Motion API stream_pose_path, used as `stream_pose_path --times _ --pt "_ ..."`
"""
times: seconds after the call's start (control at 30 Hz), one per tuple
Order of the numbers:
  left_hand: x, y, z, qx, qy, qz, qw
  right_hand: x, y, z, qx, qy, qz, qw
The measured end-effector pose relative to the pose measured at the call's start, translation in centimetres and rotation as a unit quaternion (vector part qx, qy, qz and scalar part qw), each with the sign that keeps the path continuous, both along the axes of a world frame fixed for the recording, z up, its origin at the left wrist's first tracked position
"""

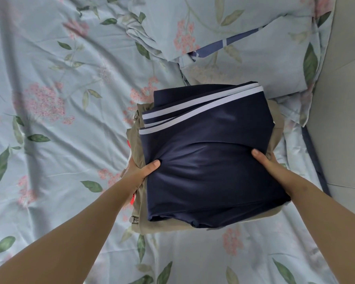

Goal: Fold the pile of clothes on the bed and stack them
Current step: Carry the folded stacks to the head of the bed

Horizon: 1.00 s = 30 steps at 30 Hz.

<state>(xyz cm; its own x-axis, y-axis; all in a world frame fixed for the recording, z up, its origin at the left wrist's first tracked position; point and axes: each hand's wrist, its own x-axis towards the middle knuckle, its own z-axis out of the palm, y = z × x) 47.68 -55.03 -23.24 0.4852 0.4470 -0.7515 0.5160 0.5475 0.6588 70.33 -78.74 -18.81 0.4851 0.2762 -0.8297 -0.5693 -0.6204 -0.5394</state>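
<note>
The stack of folded clothes (205, 181) is at the middle of the bed, a navy garment (213, 136) on top of a khaki one (143, 222). The left hand (140, 171) grips its left side and the right hand (270, 163) its right side, thumbs pressed on top, other fingers hidden beneath. The floral sheet (59, 124) lies around, with a pillow (254, 48) far right

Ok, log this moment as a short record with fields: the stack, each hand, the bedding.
stack: folded clothes, held at both sides
top layer: navy garment with white stripes
beneath: khaki garment; red-orange edge showing on the left
left hand: grips the left side, thumb on the navy fabric
right hand: grips the right side, thumb on top
lifted or resting: cannot tell
surface: floral light-blue bedsheet
behind: matching pillow
</note>
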Motion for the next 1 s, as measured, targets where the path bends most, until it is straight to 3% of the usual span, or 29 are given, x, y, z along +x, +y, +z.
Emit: stream_pose_path --times 0.27,0.53,0.77,1.0 --pt "0.0 0.1 0.7 0.008 -0.019 0.003 1.0 -0.5 0.2 1.1 0.043 -0.029 0.01 0.999" --pt "-3.1 0.1 5.5 -0.024 -0.06 -0.008 0.998 -4.3 -0.7 5.7 0.069 -0.02 -0.018 0.997" --pt "-12.7 0.2 10.0 -0.007 -0.067 0.035 0.997 -11.8 0.9 10.6 0.106 0.01 0.004 0.994" --pt "-28.0 1.3 14.8 0.061 -0.058 0.127 0.988 -24.8 4.7 15.1 0.144 0.023 0.081 0.986"
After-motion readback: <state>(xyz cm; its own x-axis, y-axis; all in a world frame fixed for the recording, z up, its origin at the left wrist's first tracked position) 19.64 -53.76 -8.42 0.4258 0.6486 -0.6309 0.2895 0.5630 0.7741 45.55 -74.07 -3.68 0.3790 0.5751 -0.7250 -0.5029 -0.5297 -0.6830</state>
